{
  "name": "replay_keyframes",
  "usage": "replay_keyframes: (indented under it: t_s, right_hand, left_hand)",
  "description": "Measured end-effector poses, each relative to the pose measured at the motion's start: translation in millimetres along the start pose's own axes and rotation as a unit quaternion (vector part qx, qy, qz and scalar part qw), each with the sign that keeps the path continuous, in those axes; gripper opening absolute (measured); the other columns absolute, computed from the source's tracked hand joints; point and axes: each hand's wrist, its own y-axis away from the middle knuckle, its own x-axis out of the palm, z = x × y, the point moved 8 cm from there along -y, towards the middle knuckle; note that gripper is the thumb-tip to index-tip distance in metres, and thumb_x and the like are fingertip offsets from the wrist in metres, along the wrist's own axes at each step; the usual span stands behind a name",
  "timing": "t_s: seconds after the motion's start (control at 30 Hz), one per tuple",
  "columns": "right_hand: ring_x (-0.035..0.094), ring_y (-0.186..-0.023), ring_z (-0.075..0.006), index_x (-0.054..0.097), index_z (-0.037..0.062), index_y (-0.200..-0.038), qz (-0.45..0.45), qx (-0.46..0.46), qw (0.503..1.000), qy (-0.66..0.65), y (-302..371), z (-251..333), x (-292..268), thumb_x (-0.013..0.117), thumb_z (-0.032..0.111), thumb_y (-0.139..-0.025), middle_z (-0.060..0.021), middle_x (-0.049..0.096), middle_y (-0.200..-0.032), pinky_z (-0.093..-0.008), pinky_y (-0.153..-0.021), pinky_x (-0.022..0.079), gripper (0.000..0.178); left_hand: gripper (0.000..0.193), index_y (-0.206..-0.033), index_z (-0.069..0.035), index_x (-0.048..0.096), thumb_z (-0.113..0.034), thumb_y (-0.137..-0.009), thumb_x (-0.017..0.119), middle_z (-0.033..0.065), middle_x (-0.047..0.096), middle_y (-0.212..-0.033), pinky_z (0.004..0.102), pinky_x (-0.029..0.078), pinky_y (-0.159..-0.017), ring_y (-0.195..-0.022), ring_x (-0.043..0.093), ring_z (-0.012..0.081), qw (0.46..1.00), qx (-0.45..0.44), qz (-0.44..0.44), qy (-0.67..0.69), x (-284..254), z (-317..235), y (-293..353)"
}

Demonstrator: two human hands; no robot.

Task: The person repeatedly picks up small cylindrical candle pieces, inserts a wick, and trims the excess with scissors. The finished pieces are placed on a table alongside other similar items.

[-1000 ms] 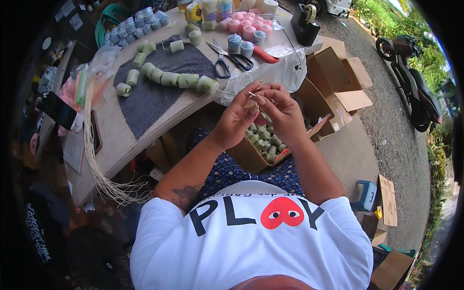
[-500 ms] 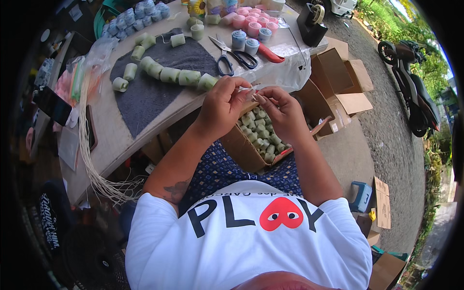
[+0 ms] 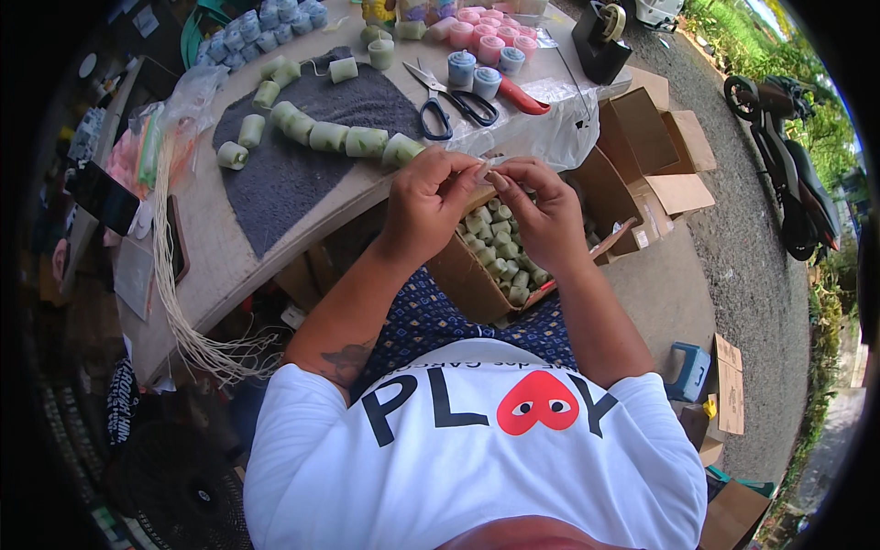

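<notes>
Taking the grey cloth (image 3: 284, 197) on the desk (image 3: 206, 280) as the landmark, a bundle of pale cords (image 3: 166, 261) hangs to its left, trailing over the desk's front edge. At the cloth's left side lie loose green cylinders (image 3: 251, 131), some upper ones close to one another. Across the cloth, from its middle to its right edge, runs a row of green cylinders (image 3: 328, 137) set end to end, its last piece just beside the left hand.

The left hand (image 3: 422, 202) is off the cloth's lower right, its grip narrow, thumb and forefinger pinched together. The right hand (image 3: 548, 215) faces it, farther right of the cloth, pinching the same way, so that the two sets of fingertips all but meet. Something small and pale seems caught between them, but I cannot tell what. Below the hands, right of the cloth, a cardboard box (image 3: 469, 282) holds many more green pieces (image 3: 500, 247). Scissors (image 3: 433, 96) lie at the cloth's upper right, blades parted, within easy reach.

The step in hand looks like fine fingertip work close to the row's end. The next move calls for a light, steady pinch from both hands, without tugging the row.
</notes>
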Motion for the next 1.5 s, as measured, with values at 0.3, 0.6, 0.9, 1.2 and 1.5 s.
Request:
replay_keyframes:
  t_s: [0.3,0.6,0.9,1.2,1.5]
  right_hand:
    - [0.057,-0.08,-0.0148,0.064,-0.0008,-0.092,0.035,0.048,0.998,0.031,4.7,-12.9,1.7,0.063,0.013,-0.088,-0.0059,0.06,-0.087,-0.0264,-0.074,0.044,0.015]
    - [0.048,-0.076,-0.0037,0.06,0.0021,-0.096,0.168,0.076,0.966,-0.18,-7.4,-7.2,31.4,0.058,0.017,-0.094,0.0038,0.056,-0.082,-0.0203,-0.067,0.041,0.015]
    - [0.058,-0.082,-0.0258,0.058,0.0058,-0.096,0.109,-0.207,0.96,0.152,-8.6,37.8,29.9,0.061,-0.001,-0.08,-0.0066,0.061,-0.086,-0.0367,-0.082,0.04,0.017]
    - [0.06,-0.079,-0.0253,0.059,0.0033,-0.095,0.072,-0.107,0.979,0.158,-3.5,25.9,32.7,0.062,0.004,-0.083,-0.0077,0.062,-0.082,-0.0371,-0.078,0.044,0.013]
    - [0.062,-0.086,-0.0128,0.06,-0.0041,-0.109,0.161,0.224,0.916,-0.29,2.4,-11.1,32.1,0.054,0.019,-0.095,-0.0074,0.066,-0.091,-0.0266,-0.078,0.049,0.027]
  left_hand:
    - [0.007,-0.085,-0.002,0.059,0.0,-0.083,0.065,0.0089,0.058,-0.076,0.03,0.045,-0.06,-0.067,0.056,0.0203,0.986,0.141,0.037,-0.083,-7.8,-15.5,-3.4]
    - [0.008,-0.099,-0.005,0.052,-0.013,-0.096,0.054,-0.0016,0.055,-0.083,0.0201,0.041,-0.066,-0.072,0.049,0.0049,0.953,-0.094,0.053,0.282,5.4,31.5,1.7]
    - [0.012,-0.1,-0.008,0.05,-0.02,-0.098,0.051,-0.0011,0.053,-0.088,0.0208,0.039,-0.068,-0.074,0.046,0.0053,0.886,-0.196,0.02,0.419,15.0,45.3,17.6]
    - [0.014,-0.093,-0.007,0.049,-0.019,-0.096,0.055,-0.0037,0.051,-0.076,0.0164,0.038,-0.063,-0.068,0.043,0.0004,0.925,-0.152,-0.034,0.347,14.3,41.5,16.3]
    - [0.011,-0.09,-0.006,0.05,-0.013,-0.093,0.058,-0.0004,0.057,-0.077,0.0186,0.042,-0.061,-0.069,0.049,0.0028,0.968,-0.109,-0.02,0.227,6.0,41.1,16.0]
